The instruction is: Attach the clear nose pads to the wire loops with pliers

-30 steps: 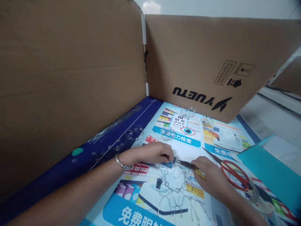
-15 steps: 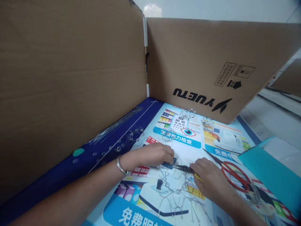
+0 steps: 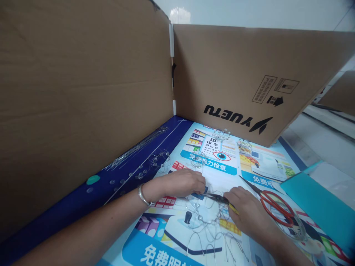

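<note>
My left hand point(image 3: 177, 183), with a silver bangle on the wrist, lies knuckles up on the printed poster point(image 3: 222, 168), its fingers curled down and pinching the top of a wire frame strung with clear beads point(image 3: 206, 221). My right hand point(image 3: 245, 208) is closed round yellow-handled pliers point(image 3: 219, 198). The thin dark jaws point left and meet the wire right at my left fingertips. The frame's loops fan out toward me below both hands.
Tall cardboard walls point(image 3: 235, 74) stand close at the left and back. Red-handled scissors point(image 3: 273, 203) lie just right of my right hand. Loose clear beads point(image 3: 144, 170) and straight wires point(image 3: 138, 146) rest on the blue strip at left. A teal sheet point(image 3: 318, 203) lies at the right.
Both hands stay on the same spot. The pliers' tip has edged left to meet my left fingertips, and the view has shifted slightly.
</note>
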{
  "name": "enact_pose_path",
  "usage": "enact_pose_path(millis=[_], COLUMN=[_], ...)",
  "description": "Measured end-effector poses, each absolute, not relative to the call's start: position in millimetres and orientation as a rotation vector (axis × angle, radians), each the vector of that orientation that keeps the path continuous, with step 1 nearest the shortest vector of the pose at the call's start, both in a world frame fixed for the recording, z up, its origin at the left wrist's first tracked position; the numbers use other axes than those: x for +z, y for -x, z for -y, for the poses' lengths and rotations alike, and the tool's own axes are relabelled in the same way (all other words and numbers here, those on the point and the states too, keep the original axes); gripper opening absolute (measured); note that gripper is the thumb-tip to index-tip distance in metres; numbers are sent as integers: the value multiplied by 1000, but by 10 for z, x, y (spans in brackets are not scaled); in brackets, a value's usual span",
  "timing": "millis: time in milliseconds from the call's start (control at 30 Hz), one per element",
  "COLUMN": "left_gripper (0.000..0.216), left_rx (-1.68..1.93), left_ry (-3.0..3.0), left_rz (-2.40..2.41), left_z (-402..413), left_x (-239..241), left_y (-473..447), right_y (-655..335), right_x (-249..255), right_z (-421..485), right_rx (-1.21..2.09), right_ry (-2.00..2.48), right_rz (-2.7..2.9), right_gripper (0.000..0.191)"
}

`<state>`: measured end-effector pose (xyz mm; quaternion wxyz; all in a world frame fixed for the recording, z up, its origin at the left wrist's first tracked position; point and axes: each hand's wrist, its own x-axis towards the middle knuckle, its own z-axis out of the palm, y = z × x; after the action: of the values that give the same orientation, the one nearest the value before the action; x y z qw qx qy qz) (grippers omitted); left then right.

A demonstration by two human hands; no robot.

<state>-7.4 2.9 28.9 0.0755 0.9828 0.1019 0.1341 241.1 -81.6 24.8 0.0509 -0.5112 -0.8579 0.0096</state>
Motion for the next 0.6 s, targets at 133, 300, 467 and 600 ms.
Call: enact_pose_path(millis=[133, 300, 467, 600], left_gripper=[17, 16, 13, 11], left_rx=[354, 372, 428, 437], left_ry=[-2951, -2951, -2960, -2947], left_rz=[-323, -315, -308, -286], left_z=[-20, -32, -37, -48], left_x=[305, 284, 277, 279], left_y=[66, 64, 70, 71], right_y=[-2407, -2401, -2382, -2355], right_x=[249, 273, 271, 284], right_z=[819, 831, 827, 808], right_rx=[42, 26, -116, -335], right_ry=[1567, 1566, 1546, 1504], right_rz=[2610, 2637, 2709, 2735], right_gripper=[21, 20, 17, 21])
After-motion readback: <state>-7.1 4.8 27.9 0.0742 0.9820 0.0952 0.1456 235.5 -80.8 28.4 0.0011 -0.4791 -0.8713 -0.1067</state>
